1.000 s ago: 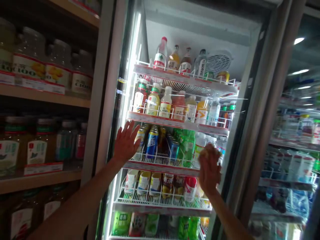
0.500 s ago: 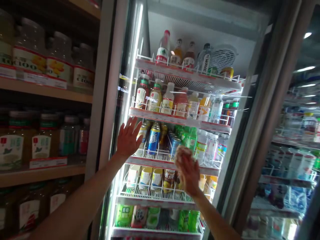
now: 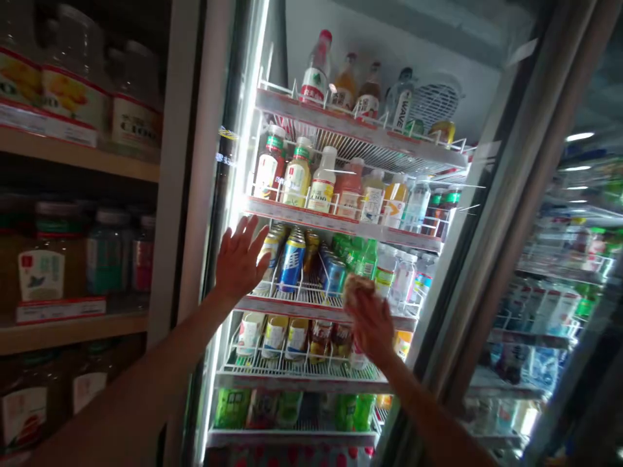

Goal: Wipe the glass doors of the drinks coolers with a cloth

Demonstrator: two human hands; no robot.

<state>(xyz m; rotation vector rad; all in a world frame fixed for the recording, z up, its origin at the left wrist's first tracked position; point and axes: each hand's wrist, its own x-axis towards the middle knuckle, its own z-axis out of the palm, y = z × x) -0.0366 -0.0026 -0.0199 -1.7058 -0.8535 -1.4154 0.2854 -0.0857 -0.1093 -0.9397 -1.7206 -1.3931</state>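
Note:
My left hand point(image 3: 239, 258) is spread, its palm toward the glass door point(image 3: 389, 26) of a lit drinks fridge, near the door's left side. It seems to lie flat on the glass and holds nothing. To the right, my right hand point(image 3: 376, 331) presses a crumpled, pale brownish cloth point(image 3: 354, 288) toward the same glass. The fingers lie over the cloth, and motion blurs them slightly. Behind the glass, a blue can point(image 3: 292, 263) shows between my hands, and green bottles point(image 3: 366, 259) stand just above the cloth.
Wire shelves point(image 3: 341, 224) inside the fridge hold bottles and cans. On the left, a wooden shelf point(image 3: 73, 327) carries juice bottles, beside the metal door frame point(image 3: 187, 194). Another metal frame point(image 3: 506, 227) runs down the right, with more stocked shelves point(image 3: 549, 279) beyond.
The view has shifted a little, so the fridge and left shelves sit further left. My right hand with the cloth has moved slightly right against the shelves. My left hand stays spread.

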